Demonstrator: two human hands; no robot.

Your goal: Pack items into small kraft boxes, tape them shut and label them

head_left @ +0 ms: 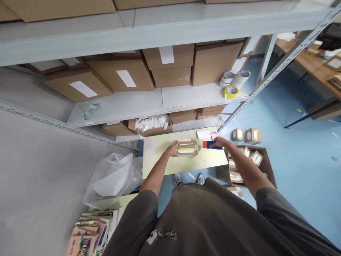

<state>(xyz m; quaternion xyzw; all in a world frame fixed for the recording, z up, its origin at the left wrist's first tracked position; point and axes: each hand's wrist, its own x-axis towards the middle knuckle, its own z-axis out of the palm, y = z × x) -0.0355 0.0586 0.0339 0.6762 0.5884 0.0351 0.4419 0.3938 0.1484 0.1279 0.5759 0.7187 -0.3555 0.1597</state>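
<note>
A small cardboard box point(187, 147) lies on the pale yellow table point(165, 167), a yellowish strip of clear tape running along its top. My left hand point(173, 148) grips the box's left end, with the thumb and fingers around its edge. Just right of the box, my right hand point(218, 142) is closed on a flat dark blue object point(210, 144) with an orange-red end; its exact kind is too small to tell. Close behind that hand lie a phone with a pink screen point(214, 135) and a white card or pad point(203, 134).
A grey metal shelf point(133, 106) with cardboard boxes stands beyond the table, tape rolls point(231, 91) at its right end. Packed small boxes fill a large carton point(269, 167) on the right. Left are a clear plastic bag point(112, 177) and stacked books point(90, 231).
</note>
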